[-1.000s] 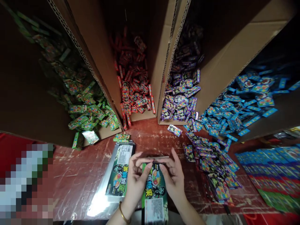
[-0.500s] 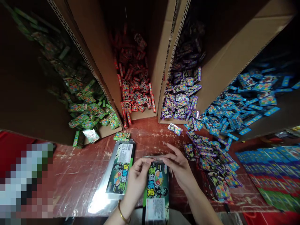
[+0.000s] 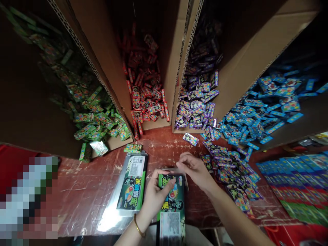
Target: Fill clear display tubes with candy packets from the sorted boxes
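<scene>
A dark green candy packet point(image 3: 172, 205) with colourful lettering lies upright in front of me, its lower end over the table edge. My left hand point(image 3: 160, 193) grips its upper left side, the thumb flat on the printed face and the fingers behind the edge. Clear plastic film point(image 3: 186, 182) sticks out at the packet's top and right. My right hand point(image 3: 196, 171) is just above the top right corner, fingers curled in toward the thumb; whatever they hold is too small to make out. Left of it lies a similar packet point(image 3: 132, 184) on a shiny stack of clear sleeves.
Cardboard boxes hold green point(image 3: 102, 121), red point(image 3: 150, 102), purple point(image 3: 196, 109) and blue point(image 3: 252, 116) small candy packs. A purple pile point(image 3: 230, 167) spills onto the red table point(image 3: 84, 188) at my right. Rows of coloured packs point(image 3: 294, 188) lie at far right. One green pack point(image 3: 132, 148) lies above the left packet.
My left hand has gone from a pinch at the packet's top edge to a grip with its thumb on the face. My right hand's spread fingers have curled and moved slightly up.
</scene>
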Available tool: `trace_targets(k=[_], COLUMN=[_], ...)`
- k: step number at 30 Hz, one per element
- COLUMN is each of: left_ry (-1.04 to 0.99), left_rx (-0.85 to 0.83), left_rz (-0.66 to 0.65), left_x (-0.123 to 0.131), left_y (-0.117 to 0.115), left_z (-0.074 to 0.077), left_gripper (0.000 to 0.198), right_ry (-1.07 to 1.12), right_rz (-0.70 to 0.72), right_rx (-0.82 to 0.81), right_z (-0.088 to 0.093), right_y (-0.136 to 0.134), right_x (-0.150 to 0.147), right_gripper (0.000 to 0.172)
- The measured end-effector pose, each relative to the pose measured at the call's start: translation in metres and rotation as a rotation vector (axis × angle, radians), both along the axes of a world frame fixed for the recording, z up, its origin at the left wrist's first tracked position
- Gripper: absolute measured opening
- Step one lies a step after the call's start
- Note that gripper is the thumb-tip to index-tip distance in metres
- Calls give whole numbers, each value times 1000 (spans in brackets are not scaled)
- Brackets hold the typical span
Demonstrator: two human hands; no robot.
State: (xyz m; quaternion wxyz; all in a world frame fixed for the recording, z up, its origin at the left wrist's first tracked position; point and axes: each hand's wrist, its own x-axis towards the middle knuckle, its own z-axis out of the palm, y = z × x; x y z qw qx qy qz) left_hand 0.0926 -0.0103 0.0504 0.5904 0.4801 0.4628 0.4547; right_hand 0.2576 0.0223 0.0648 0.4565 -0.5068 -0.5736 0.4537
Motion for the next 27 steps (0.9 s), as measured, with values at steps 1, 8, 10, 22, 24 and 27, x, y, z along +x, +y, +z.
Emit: trace_targets(k=[1, 8, 10, 22, 24, 27], left_ry=[17, 151, 128, 65, 70, 92], left_rx=[7, 45, 24, 50, 39, 8], left_rz=[14, 46, 22, 125, 133, 183], left_x=[0, 2, 2, 8, 10, 5], left_y=[0, 0, 0, -4, -3, -1], left_z=[1, -2, -4, -10, -12, -16], left_gripper=[19, 25, 24, 30, 25, 28], right_ry=[-16, -52, -58, 441, 596, 675], right_rz=[99, 366, 384, 338, 346, 316], right_rx=[-54, -329, -344, -732, -872, -892], right_z=[6, 20, 17, -6, -13, -24], right_y=[7, 23, 23, 22, 21, 21], right_x=[2, -5, -7, -10, -13, -15], right_gripper=[17, 11, 12, 27, 30, 31])
